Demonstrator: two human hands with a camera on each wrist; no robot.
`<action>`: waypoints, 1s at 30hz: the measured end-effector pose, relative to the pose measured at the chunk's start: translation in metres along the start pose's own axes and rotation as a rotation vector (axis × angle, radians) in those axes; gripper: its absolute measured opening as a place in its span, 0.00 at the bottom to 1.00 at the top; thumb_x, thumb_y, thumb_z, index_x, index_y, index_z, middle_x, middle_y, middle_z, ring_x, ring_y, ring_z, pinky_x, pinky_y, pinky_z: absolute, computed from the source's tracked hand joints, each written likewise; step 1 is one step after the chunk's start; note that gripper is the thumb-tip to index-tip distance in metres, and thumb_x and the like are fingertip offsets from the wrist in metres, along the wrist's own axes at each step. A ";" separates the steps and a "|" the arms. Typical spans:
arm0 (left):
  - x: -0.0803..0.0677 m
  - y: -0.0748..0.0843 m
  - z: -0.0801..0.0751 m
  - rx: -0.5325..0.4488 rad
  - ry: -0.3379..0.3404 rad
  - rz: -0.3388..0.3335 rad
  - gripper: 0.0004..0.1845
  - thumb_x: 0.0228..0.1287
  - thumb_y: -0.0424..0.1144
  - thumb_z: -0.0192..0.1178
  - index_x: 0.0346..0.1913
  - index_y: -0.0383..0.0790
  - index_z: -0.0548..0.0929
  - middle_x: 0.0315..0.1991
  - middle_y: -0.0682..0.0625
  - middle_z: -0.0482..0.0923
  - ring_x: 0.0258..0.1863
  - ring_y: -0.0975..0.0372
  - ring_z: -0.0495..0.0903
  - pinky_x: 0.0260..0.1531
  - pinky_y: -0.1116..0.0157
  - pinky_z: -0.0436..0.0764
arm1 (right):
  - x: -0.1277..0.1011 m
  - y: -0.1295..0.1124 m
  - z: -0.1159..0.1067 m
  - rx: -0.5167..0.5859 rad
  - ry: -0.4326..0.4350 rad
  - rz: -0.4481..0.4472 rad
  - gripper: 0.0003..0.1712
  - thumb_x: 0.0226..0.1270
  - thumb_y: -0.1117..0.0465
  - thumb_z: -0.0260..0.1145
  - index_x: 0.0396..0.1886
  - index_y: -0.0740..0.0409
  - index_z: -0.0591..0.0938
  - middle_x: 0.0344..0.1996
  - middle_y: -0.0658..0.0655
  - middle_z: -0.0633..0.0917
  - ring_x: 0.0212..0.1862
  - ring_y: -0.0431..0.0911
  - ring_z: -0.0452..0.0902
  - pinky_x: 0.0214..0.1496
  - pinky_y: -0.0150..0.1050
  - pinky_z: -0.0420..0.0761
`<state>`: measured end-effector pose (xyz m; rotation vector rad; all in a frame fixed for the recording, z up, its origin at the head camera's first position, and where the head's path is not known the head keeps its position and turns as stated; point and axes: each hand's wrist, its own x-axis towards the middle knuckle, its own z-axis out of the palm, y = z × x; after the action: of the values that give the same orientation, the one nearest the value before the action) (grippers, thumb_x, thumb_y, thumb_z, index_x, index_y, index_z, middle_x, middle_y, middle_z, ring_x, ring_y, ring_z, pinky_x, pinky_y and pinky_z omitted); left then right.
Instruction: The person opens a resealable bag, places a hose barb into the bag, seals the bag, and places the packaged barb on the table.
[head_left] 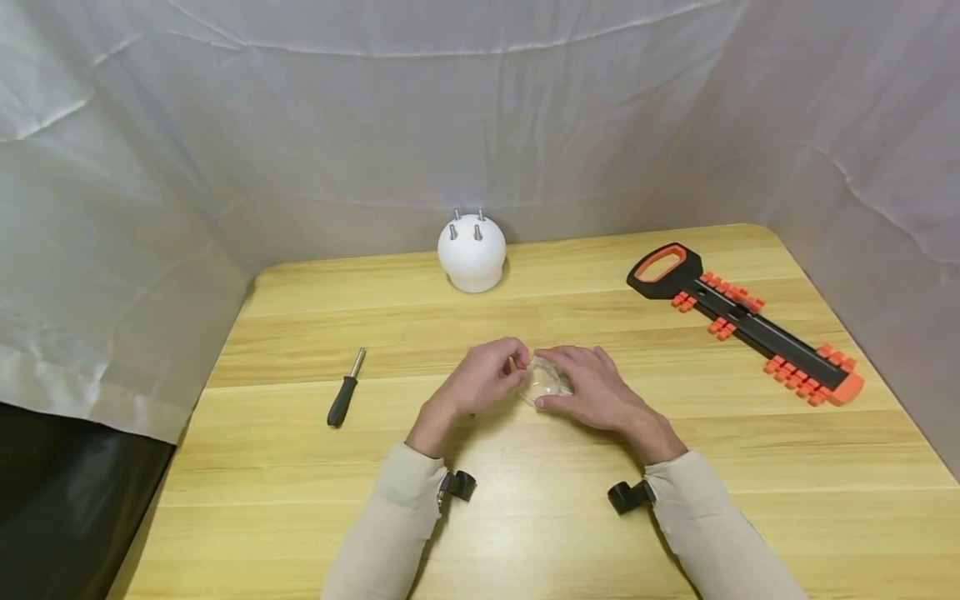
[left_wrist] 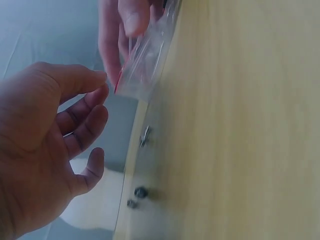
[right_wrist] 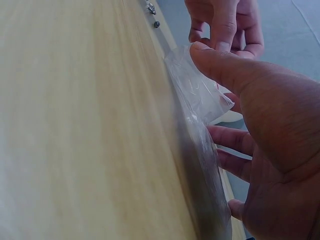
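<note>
Head view: right hand (head_left: 600, 392) pinches the clear plastic bag (head_left: 546, 383); left hand (head_left: 483, 377), fingers loosely curled, empty, touches its near edge.

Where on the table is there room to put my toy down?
Bare wood lies in front of the sleeves, along the table near edge, and between the screwdriver and the white ball. It is crowded at the middle, where both hands meet on the clear bag, and by the orange rack.
</note>
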<state>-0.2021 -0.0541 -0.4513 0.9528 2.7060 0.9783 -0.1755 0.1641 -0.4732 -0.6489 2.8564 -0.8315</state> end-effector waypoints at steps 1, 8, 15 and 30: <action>0.001 0.002 0.001 0.004 -0.007 0.002 0.06 0.65 0.35 0.61 0.43 0.42 0.79 0.38 0.55 0.80 0.32 0.67 0.76 0.34 0.74 0.77 | 0.000 0.000 0.000 0.001 0.004 -0.002 0.43 0.58 0.35 0.67 0.71 0.42 0.67 0.66 0.55 0.73 0.69 0.54 0.64 0.72 0.66 0.45; 0.002 0.008 0.005 0.029 -0.047 -0.018 0.05 0.66 0.37 0.61 0.43 0.44 0.80 0.39 0.58 0.80 0.35 0.68 0.77 0.37 0.74 0.77 | 0.000 0.001 0.000 -0.003 0.021 -0.017 0.42 0.57 0.35 0.67 0.70 0.40 0.68 0.65 0.53 0.73 0.69 0.52 0.65 0.72 0.65 0.46; -0.005 0.002 -0.004 -0.021 -0.009 -0.043 0.07 0.66 0.37 0.60 0.45 0.42 0.80 0.41 0.56 0.80 0.38 0.66 0.78 0.42 0.70 0.78 | -0.001 0.001 0.001 0.005 0.020 -0.015 0.43 0.57 0.35 0.68 0.70 0.42 0.68 0.66 0.53 0.73 0.69 0.51 0.65 0.72 0.65 0.46; -0.041 -0.023 -0.041 -0.093 0.045 -0.204 0.12 0.69 0.39 0.57 0.52 0.40 0.80 0.52 0.50 0.80 0.55 0.58 0.75 0.56 0.55 0.75 | -0.001 -0.002 0.002 0.002 0.017 -0.016 0.42 0.57 0.37 0.69 0.70 0.43 0.69 0.65 0.53 0.73 0.68 0.51 0.66 0.72 0.64 0.45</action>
<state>-0.1938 -0.1143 -0.4378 0.6313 2.6993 1.0842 -0.1740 0.1623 -0.4739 -0.6690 2.8691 -0.8466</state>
